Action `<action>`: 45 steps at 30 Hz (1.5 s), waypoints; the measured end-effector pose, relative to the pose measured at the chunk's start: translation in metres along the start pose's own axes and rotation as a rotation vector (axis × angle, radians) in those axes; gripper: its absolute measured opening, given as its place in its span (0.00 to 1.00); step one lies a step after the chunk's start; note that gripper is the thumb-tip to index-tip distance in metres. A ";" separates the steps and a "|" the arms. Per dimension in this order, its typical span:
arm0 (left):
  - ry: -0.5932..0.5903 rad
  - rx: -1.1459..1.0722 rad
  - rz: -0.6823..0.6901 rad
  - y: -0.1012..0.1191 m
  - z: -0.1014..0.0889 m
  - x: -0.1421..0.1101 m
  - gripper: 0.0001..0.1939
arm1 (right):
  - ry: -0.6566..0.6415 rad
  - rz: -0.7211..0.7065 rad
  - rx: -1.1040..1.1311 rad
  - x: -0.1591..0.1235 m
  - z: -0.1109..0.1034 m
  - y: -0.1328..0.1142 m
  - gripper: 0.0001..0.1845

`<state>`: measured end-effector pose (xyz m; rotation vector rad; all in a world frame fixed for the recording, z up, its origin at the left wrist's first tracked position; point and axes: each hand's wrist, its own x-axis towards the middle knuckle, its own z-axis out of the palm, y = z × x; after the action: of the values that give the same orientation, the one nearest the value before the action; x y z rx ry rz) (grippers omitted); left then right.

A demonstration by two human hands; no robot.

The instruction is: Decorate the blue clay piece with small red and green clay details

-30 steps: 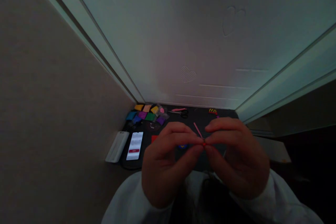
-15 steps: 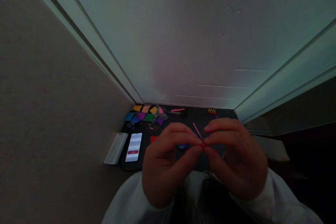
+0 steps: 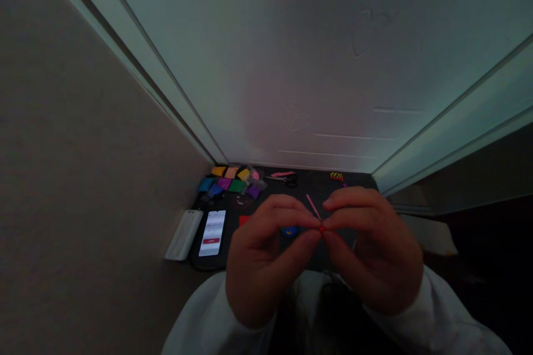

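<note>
Between the fingertips of both hands is a tiny red piece point(image 3: 322, 228), soft-looking like modelling clay. My left hand point(image 3: 270, 255) pinches it from the left with thumb and forefinger. From the right, my right hand point(image 3: 375, 249) pinches the same piece, its fingertips meeting the left ones. Just beyond the fingertips lies a slim pink stick point(image 3: 313, 206). A round blue piece with yellow marks point(image 3: 289, 231) shows in the gap under my left hand. Part of a red block point(image 3: 244, 221) sticks out behind that hand.
Several coloured clay packets point(image 3: 237, 186) lie at the back left. Black-handled scissors point(image 3: 287, 180) are behind my hands, and a red piece with yellow dots point(image 3: 336, 176) sits at the back right. A lit phone point(image 3: 212, 233) and a white case point(image 3: 184, 236) are at left.
Both hands stay nearly in place, still pinching the red piece. The fingertips have shifted only very slightly.
</note>
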<state>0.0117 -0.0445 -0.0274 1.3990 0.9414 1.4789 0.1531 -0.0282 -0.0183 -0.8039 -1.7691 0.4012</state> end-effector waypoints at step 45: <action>0.002 -0.080 -0.214 -0.002 0.002 -0.004 0.05 | -0.048 -0.007 -0.032 -0.006 -0.003 0.001 0.07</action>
<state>0.0135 -0.0475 -0.0306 1.2000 0.9891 1.3428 0.1572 -0.0317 -0.0221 -0.8171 -1.8267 0.3913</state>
